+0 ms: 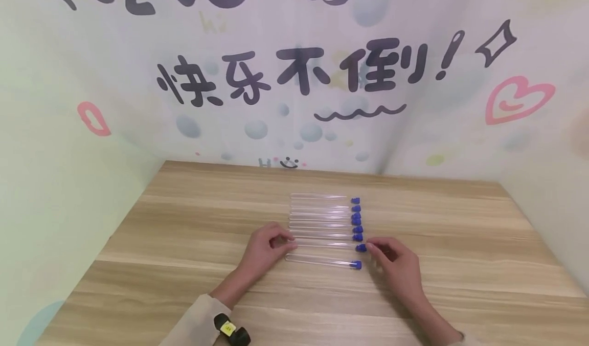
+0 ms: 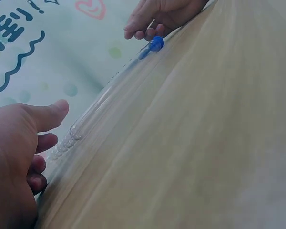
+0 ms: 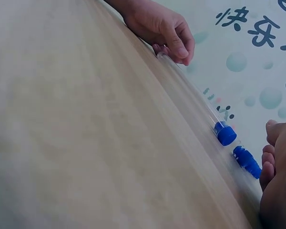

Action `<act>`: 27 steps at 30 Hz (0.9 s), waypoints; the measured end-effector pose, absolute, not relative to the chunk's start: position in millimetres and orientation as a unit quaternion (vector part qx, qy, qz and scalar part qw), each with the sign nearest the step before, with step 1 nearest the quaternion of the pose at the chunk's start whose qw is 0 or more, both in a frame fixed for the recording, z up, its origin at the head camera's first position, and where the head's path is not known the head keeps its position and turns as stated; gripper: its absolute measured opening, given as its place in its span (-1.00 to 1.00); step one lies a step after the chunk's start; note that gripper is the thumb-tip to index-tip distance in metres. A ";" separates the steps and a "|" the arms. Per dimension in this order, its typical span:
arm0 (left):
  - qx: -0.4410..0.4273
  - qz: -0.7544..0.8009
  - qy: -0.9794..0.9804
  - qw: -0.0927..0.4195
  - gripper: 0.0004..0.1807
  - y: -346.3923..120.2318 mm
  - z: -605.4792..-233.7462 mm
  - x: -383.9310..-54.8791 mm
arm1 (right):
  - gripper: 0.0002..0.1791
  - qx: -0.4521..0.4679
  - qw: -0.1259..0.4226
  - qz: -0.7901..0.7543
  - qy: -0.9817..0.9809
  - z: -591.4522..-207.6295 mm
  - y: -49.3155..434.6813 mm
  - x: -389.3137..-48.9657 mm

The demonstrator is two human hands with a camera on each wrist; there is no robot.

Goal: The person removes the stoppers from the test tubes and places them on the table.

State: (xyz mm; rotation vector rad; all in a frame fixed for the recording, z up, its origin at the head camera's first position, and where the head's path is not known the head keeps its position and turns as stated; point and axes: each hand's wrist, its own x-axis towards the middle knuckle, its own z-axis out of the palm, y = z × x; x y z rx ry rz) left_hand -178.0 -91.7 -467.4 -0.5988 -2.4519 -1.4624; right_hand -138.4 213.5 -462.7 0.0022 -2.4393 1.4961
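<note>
Several clear test tubes (image 1: 319, 215) lie side by side on the wooden table, round ends to the left. Blue caps (image 1: 356, 209) lie by their right ends. On the nearest test tube (image 1: 322, 260), a blue cap (image 3: 226, 134) sits in the mouth. My left hand (image 1: 268, 245) pinches the round end of the second-nearest test tube (image 1: 324, 245) between thumb and finger. At that tube's other end, my right hand (image 1: 399, 264) holds a blue cap (image 3: 248, 163) by its outer end. The cap's ridged stem shows; I cannot tell whether it enters the tube.
Behind the wooden table (image 1: 184, 223) hangs a white printed cloth (image 1: 276, 90) with dark lettering and bubbles. A black strap with a yellow label (image 1: 228, 328) is on my left wrist. Pale walls or cloth border both sides of the table.
</note>
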 end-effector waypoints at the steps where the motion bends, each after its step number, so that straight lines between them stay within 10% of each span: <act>1: -0.206 -0.499 -0.834 0.115 -0.87 -92.5 -467.5 -176.9 | -0.83 0.004 0.137 0.521 -0.842 -462.1 212.7 -136.2; 27: -0.227 -0.467 -0.852 0.073 -0.83 -93.6 -465.1 -157.7 | -0.73 0.125 0.127 0.436 -0.882 -471.3 209.1 -120.6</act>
